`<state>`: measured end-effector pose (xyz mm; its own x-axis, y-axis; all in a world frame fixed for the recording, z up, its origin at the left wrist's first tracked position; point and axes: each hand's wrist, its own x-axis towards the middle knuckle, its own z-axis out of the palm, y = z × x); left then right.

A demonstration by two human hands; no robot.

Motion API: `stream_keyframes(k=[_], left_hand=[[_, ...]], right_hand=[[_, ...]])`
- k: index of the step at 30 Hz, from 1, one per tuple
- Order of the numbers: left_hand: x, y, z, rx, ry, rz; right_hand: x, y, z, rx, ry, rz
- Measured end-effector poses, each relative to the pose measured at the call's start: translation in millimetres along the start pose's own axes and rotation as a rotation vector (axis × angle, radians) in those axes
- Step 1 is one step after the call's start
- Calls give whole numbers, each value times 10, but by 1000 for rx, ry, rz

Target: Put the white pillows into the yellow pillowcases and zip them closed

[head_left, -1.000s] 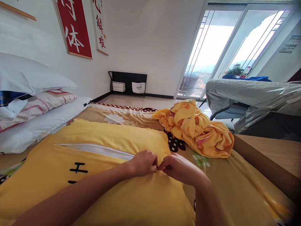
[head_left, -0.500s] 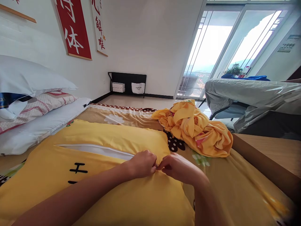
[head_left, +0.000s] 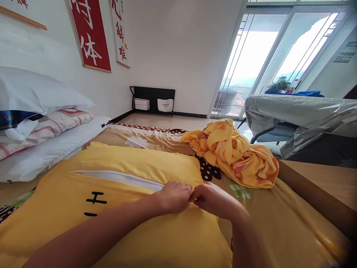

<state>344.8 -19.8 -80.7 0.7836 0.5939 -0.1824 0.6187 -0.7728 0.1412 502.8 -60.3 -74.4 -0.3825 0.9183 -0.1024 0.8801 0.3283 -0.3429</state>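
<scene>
A yellow pillowcase (head_left: 156, 238) with black print lies on the bed around a white pillow (head_left: 119, 178). The white shows through a long slit that narrows toward both ends. At the slit's right end, my left hand (head_left: 175, 197) is closed on the pillowcase fabric, knuckles up. Right beside it, my right hand (head_left: 210, 199) pinches the same edge with thumb and forefinger. The fingertips of both hands nearly meet. Whatever small part of the closure lies between them is hidden.
A crumpled yellow-orange cloth (head_left: 228, 152) lies beyond my right hand on the patterned bedsheet (head_left: 267, 219). Pillows (head_left: 41, 89) are stacked at the left by the wall. A wooden surface (head_left: 323, 182) borders the bed's right side, with a plastic-covered table (head_left: 301, 108) behind.
Both hands stay closed at the slit's right end, with the left hand shifted slightly right toward the right hand. The whole view has moved a little; the pillowcase lies as before.
</scene>
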Motion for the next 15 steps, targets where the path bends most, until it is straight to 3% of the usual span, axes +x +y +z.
stream_keyframes(k=[9,15], left_hand=[[-21,-40,-10,6,6,70],[-27,13,-58,11,-43,11]], right_hand=[[-12,6,0,26,2,-24],[-10,-29,-7,-13,4,5]])
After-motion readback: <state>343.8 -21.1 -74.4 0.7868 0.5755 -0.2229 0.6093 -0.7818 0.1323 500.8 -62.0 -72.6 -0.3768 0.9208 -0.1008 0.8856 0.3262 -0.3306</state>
